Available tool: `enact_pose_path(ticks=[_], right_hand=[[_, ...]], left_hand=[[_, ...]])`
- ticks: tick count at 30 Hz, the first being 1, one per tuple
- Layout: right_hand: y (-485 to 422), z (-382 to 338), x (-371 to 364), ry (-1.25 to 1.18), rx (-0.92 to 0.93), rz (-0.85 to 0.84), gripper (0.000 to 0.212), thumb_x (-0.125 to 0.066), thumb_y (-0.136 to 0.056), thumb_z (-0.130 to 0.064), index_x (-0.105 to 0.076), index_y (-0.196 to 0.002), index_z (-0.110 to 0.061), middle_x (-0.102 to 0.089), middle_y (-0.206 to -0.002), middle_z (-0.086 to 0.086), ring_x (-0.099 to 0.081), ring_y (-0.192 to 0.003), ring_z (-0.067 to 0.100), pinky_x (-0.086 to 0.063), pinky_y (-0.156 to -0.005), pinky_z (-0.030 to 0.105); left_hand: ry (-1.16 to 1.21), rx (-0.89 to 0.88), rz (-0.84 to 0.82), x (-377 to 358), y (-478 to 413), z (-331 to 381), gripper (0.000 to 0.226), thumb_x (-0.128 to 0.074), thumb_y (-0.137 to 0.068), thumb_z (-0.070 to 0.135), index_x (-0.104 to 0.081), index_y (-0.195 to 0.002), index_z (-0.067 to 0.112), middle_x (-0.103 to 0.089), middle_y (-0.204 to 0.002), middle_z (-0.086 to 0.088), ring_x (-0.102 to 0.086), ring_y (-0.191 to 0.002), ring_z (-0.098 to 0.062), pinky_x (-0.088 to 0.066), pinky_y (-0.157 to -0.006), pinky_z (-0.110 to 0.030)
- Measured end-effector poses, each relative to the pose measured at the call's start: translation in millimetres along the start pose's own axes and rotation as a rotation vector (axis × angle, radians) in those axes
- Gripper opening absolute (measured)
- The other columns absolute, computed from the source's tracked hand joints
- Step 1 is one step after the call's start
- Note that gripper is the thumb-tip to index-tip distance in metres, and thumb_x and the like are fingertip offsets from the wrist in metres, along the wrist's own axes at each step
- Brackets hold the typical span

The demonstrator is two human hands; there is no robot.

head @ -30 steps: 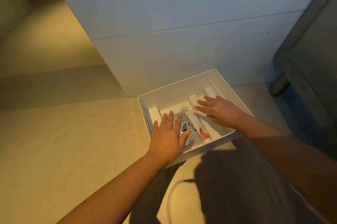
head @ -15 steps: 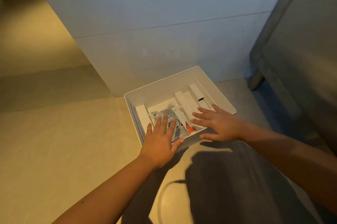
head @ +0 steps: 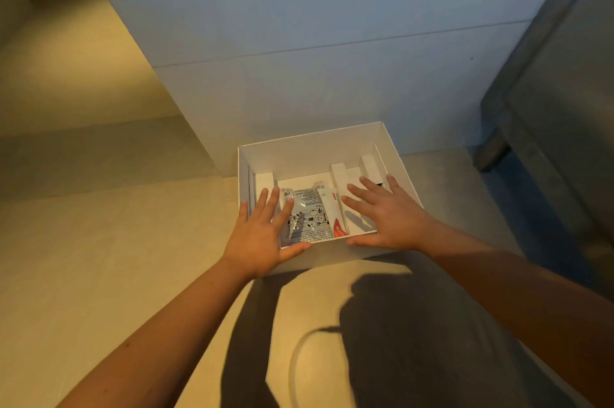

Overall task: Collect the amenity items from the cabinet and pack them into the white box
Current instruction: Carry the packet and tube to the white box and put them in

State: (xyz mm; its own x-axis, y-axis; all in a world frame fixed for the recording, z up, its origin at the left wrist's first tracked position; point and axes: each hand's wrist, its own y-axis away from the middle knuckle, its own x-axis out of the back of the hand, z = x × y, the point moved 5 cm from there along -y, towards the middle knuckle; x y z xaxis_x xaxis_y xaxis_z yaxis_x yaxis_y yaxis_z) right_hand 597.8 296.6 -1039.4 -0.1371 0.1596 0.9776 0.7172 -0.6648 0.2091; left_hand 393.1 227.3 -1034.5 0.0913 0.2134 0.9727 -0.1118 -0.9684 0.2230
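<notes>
An open white box [head: 309, 150] sits on the pale floor against a white cabinet front. Inside lie a clear printed packet [head: 310, 218], a slim white carton with a red end [head: 334, 214], and white cardboard dividers [head: 339, 175]. My left hand [head: 262, 234] hovers over the box's near left corner, fingers spread and straight, thumb at the front rim. My right hand [head: 388, 213] is spread flat over the box's right side, thumb near the front rim. Neither hand holds anything.
The white cabinet front [head: 315, 42] rises right behind the box. A grey metal unit with a leg [head: 548, 108] stands at the right. Beige floor [head: 99, 258] stretches to the left and towards me, with my shadow across it.
Both hands have drawn back from inside the box towards its front rim and spread wider. The view shifted, so the box now sits more squarely ahead.
</notes>
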Motion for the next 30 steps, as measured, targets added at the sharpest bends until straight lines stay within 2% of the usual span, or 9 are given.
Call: enact_pose_path(ticks=[4, 11, 19, 22, 26, 27, 30], right_hand=[[-10, -6, 6, -0.001, -0.010, 0.051, 0.083, -0.028, -0.080, -0.075, -0.014, -0.147, -0.027, -0.012, -0.155, -0.001, -0.002, -0.143, 0.022, 0.005, -0.110, 0.053], [-23, -7, 8, -0.002, -0.065, 0.090, 0.089, -0.023, -0.075, -0.080, -0.014, -0.147, -0.028, -0.011, -0.155, -0.002, 0.000, -0.143, 0.022, 0.007, -0.107, 0.060], [-31, -4, 6, -0.010, -0.070, 0.096, 0.094, -0.019, -0.071, -0.083, -0.016, -0.146, -0.028, -0.012, -0.155, -0.001, 0.001, -0.143, 0.022, 0.014, -0.105, 0.059], [-30, -6, 6, -0.010, -0.071, 0.089, 0.092, -0.020, -0.072, -0.082, -0.015, -0.147, -0.028, -0.011, -0.155, -0.001, 0.001, -0.143, 0.022, 0.015, -0.105, 0.058], [-27, -9, 6, -0.008, -0.054, 0.030, 0.086, -0.024, -0.078, -0.077, -0.010, -0.147, -0.027, -0.009, -0.156, -0.003, 0.002, -0.143, 0.022, 0.014, -0.106, 0.056], [-25, -11, 6, -0.017, -0.044, 0.012, 0.085, -0.025, -0.079, -0.076, -0.009, -0.147, -0.028, -0.008, -0.156, -0.003, 0.002, -0.143, 0.021, 0.016, -0.106, 0.054], [-19, -21, 8, -0.108, -0.042, -0.011, 0.081, -0.028, -0.081, -0.074, -0.010, -0.147, -0.029, -0.009, -0.155, -0.005, 0.001, -0.143, 0.018, 0.020, -0.105, 0.048]], left_hand=[[0.009, -0.009, -0.017, 3, -8, -14, 0.093, -0.004, -0.068, 0.077, 0.008, -0.146, 0.028, 0.016, -0.154, -0.006, 0.018, -0.140, -0.022, 0.010, -0.111, -0.045], [-0.006, -0.043, 0.005, 2, -20, -29, 0.089, -0.008, -0.075, 0.081, 0.006, -0.146, 0.030, 0.015, -0.154, -0.002, 0.017, -0.140, -0.020, 0.011, -0.111, -0.045], [0.037, -0.037, 0.007, -1, -24, -32, 0.088, -0.011, -0.072, 0.078, 0.009, -0.145, 0.033, 0.016, -0.153, 0.002, 0.019, -0.140, -0.018, 0.014, -0.109, -0.044], [0.022, -0.035, -0.008, 0, -24, -32, 0.087, -0.006, -0.071, 0.078, 0.007, -0.145, 0.034, 0.016, -0.154, 0.002, 0.018, -0.140, -0.019, 0.012, -0.110, -0.047], [-0.070, -0.069, -0.010, 5, -17, -23, 0.097, 0.031, -0.056, 0.078, 0.016, -0.142, 0.035, 0.026, -0.146, 0.004, 0.022, -0.139, -0.023, 0.016, -0.108, -0.050], [-0.072, -0.065, -0.007, 7, -14, -21, 0.096, 0.035, -0.054, 0.076, 0.020, -0.139, 0.035, 0.027, -0.145, 0.004, 0.023, -0.138, -0.024, 0.017, -0.107, -0.051], [-0.093, -0.096, 0.006, 17, -5, -12, 0.077, 0.027, -0.069, 0.070, 0.022, -0.136, 0.035, 0.024, -0.150, 0.002, 0.025, -0.138, -0.025, 0.019, -0.106, -0.051]])
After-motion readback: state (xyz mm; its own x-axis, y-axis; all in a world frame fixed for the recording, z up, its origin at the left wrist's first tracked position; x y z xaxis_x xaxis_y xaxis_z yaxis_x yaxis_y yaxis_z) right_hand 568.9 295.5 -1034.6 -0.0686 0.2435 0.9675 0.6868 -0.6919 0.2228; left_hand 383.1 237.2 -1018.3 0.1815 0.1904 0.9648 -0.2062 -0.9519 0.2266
